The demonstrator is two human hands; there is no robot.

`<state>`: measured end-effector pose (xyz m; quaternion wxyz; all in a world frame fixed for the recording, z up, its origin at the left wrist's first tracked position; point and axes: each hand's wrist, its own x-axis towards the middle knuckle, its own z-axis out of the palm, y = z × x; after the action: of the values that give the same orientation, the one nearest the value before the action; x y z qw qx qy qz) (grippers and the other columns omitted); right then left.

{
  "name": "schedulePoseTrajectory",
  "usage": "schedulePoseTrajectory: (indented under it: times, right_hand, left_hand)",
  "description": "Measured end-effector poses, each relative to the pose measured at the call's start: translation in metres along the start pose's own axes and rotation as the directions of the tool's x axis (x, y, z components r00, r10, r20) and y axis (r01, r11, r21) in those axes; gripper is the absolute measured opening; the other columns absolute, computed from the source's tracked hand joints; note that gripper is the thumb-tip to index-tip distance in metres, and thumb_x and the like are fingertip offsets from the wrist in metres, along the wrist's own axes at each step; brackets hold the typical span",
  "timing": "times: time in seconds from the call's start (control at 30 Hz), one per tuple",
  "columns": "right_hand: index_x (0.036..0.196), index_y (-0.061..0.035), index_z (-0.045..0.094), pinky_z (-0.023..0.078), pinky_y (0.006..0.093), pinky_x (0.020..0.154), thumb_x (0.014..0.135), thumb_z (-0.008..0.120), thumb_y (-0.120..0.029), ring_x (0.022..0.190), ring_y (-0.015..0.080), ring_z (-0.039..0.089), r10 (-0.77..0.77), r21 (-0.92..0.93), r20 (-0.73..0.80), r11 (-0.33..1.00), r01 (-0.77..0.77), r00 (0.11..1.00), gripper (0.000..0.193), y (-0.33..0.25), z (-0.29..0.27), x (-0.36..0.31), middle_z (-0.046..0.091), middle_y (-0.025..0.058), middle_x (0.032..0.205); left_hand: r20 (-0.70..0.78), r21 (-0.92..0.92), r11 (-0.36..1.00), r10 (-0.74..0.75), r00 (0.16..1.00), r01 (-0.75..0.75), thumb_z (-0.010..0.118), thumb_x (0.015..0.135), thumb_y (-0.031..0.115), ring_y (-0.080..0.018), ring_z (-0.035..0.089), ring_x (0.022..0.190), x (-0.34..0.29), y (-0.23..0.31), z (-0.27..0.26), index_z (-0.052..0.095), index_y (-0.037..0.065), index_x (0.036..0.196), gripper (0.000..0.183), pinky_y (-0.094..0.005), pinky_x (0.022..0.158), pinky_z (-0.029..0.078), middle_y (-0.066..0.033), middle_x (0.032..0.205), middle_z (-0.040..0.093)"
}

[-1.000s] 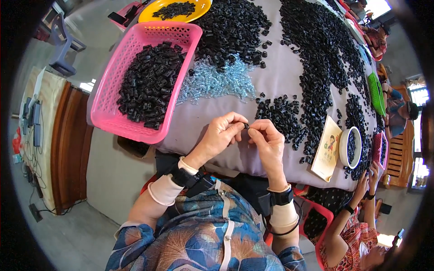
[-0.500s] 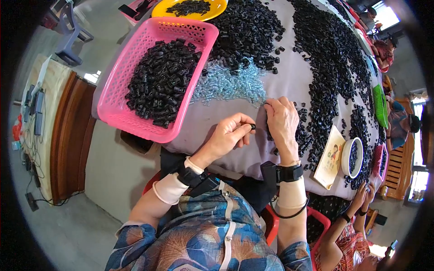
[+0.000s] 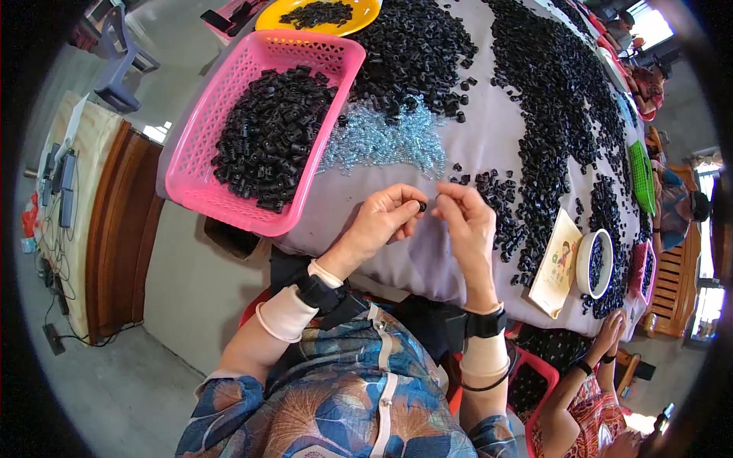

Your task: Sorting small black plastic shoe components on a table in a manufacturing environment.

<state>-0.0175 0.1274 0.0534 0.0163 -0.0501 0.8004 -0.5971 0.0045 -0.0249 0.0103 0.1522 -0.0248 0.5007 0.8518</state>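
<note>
My left hand (image 3: 385, 221) pinches a small black plastic piece (image 3: 422, 207) between thumb and fingertips, over the near part of the cloth. Just to its right, my right hand (image 3: 469, 221) is raised with thumb and forefinger pressed together; whatever lies between them is too small to make out. The fingertips of both hands are close but apart. Beyond them spreads a heap of small shiny bluish coil springs (image 3: 401, 141). A loose group of black parts (image 3: 496, 195) lies beside my right hand.
At the left stands a pink basket (image 3: 183, 187) holding black parts, with a yellow plate (image 3: 366, 17) behind it. Large black heaps (image 3: 416, 46) cover the far table. To the right are a booklet (image 3: 556, 263), a white bowl (image 3: 582, 267) and another person's hands (image 3: 607, 336).
My right hand has come back from the edge of the spring heap toward my left hand, its fingers now pinched. My left hand keeps the black piece and has shifted slightly.
</note>
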Motion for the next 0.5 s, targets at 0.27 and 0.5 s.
schedulePoseTrajectory:
  times: [0.27,0.5]
  right_hand:
    - [0.096,0.0032,0.060,0.048,0.0205,0.061,0.082,0.060,0.000,0.067,0.0084,0.060,0.111,0.237,-0.056,0.967,-0.095,0.992,0.014,0.011,0.012,-0.022,0.064,0.0053,0.080]
    - [0.092,0.0032,0.061,0.047,0.0202,0.058,0.082,0.060,0.000,0.063,0.0084,0.059,0.074,0.172,-0.027,0.983,-0.068,0.997,0.011,0.010,0.012,-0.024,0.065,0.0062,0.076]
  left_hand:
    - [-0.039,-0.099,0.995,0.025,0.999,-0.029,0.053,0.091,0.013,-0.0048,0.049,0.053,0.002,-0.004,0.003,0.054,0.005,0.098,0.010,-0.0170,0.044,0.036,-0.0005,0.068,0.056]
    - [-0.073,-0.030,0.998,0.046,0.996,-0.048,0.055,0.090,0.013,-0.0043,0.048,0.051,0.001,-0.005,0.003,0.056,0.005,0.096,0.010,-0.0167,0.043,0.035,0.0003,0.066,0.055]
